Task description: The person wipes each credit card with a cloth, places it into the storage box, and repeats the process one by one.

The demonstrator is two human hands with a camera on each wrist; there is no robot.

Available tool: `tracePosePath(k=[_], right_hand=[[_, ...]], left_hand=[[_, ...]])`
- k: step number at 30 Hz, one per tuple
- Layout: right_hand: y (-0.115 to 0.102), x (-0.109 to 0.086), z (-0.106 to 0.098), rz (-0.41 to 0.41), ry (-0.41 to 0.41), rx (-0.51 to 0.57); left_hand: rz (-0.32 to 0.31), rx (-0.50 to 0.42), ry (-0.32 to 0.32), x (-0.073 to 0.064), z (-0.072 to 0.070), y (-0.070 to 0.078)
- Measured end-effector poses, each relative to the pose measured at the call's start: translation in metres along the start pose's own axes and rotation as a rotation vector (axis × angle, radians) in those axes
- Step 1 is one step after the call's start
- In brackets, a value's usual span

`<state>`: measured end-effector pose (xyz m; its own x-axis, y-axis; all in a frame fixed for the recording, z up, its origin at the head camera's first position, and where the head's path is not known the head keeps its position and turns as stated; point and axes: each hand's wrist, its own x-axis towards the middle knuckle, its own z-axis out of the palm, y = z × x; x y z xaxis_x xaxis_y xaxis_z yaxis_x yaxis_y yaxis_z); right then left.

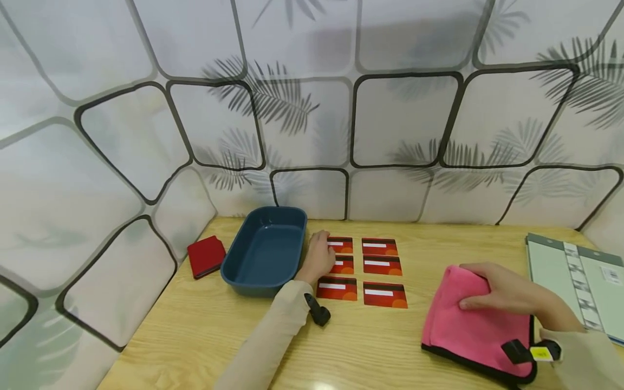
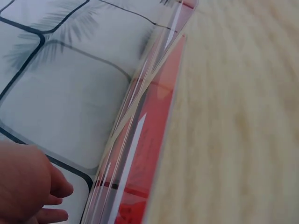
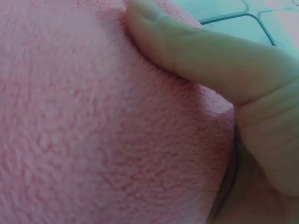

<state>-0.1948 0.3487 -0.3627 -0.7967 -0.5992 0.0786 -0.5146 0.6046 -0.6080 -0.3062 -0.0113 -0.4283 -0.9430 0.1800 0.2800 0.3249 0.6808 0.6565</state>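
Observation:
My left hand [image 1: 318, 259] is between the blue tray [image 1: 270, 249] and the upper left bank cards, overlapping their left edges in the head view. In the left wrist view, the same hand [image 2: 28, 184] has its fingers loosely bent, with no object visible in them. Several red bank cards [image 1: 382, 265] with white strips lie in two columns on the table. On the right, my right hand [image 1: 509, 292] grips a folded pink cloth [image 1: 468, 336] with black edging. The right wrist view shows the thumb [image 3: 187, 56] pressed along the fluffy cloth [image 3: 93, 130]; the other fingers are mostly hidden.
A small red flat case [image 1: 206, 257] lies left of the tray. Pale green notebooks or folders [image 1: 551, 260] with a patterned band lie at the right edge. A patterned fabric wall [image 1: 307, 124] borders the wooden table [image 1: 195, 336] at the back and left.

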Motion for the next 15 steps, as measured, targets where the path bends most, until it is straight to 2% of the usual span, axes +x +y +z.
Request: tracePosePath(k=[4,8,12,15], right_hand=[[0.001,-0.002,0.007,0.009,0.017,0.04],[0.006,-0.005,0.015,0.019,0.023,0.032],[0.009,-0.005,0.02,0.02,0.043,-0.005],[0.007,-0.001,0.023,0.018,0.055,0.004]], left_hand=[[-0.017,0.044,-0.039,0.004,0.004,-0.003],[-0.049,0.072,-0.085,0.004,0.009,-0.003],[-0.051,0.117,-0.084,0.004,0.01,-0.005],[-0.053,0.135,-0.056,0.005,0.007,-0.008]])
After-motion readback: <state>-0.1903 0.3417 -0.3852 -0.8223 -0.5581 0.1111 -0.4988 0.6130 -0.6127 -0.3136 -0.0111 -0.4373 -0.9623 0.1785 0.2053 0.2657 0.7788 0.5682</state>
